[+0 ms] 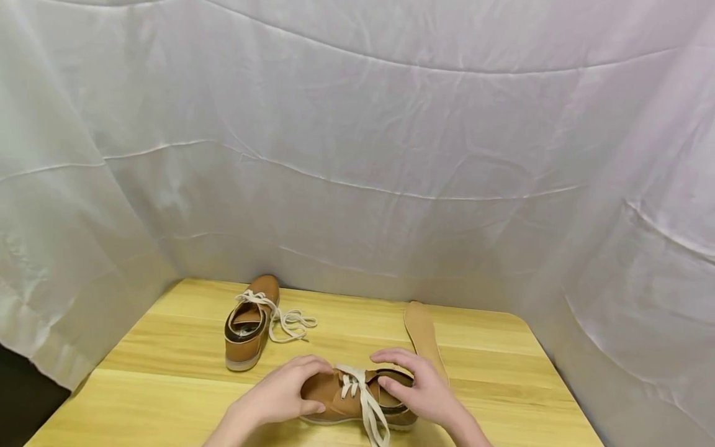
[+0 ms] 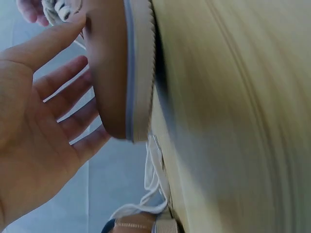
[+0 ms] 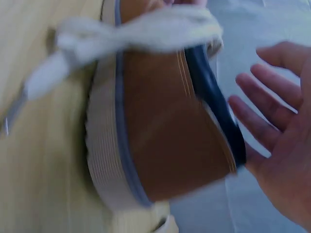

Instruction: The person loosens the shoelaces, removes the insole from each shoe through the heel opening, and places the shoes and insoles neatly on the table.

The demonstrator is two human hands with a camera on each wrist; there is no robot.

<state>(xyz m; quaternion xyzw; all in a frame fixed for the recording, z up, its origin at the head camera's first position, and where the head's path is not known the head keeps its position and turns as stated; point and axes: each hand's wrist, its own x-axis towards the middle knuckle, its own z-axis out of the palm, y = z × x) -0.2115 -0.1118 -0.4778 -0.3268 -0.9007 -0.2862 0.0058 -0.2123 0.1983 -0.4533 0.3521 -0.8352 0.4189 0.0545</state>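
A brown lace-up shoe [image 1: 329, 390] lies sideways near the front of the table, its toe to the left. My left hand [image 1: 279, 392] grips the toe, with the thumb on the near side and the fingers around the far side, as the left wrist view of the shoe [image 2: 109, 73] shows. Over the heel opening hovers my right hand [image 1: 426, 392], fingers spread and loosely bent, holding nothing. In the right wrist view its fingers [image 3: 262, 126] are beside the dark collar [image 3: 206, 87]. White laces [image 1: 370, 406] hang across the shoe's near side.
A second brown shoe [image 1: 246, 347] stands at the back left, its loose white laces [image 1: 292, 321] spread to its right. A tan insole [image 1: 423, 332] lies behind the right hand. Pale fabric [image 1: 391, 236] surrounds the wooden table [image 1: 503, 366] on the back and sides.
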